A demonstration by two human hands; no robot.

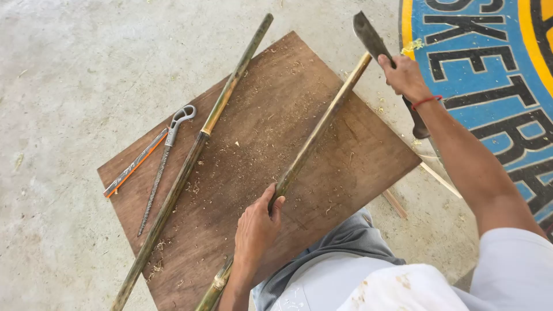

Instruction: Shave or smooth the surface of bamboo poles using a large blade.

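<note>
Partly hidden: machete handle in right hand fingers; left hand fingers wrap bamboo pole, lower end cut off.

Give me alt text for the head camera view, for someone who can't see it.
Seen from above, a person's left hand grips a bamboo stick angled across a brown wooden board while the right hand holds a large chopping knife at the stick's far end. A second bamboo pole, a saw and a flat strip lie on the board's left, on concrete floor.
</note>
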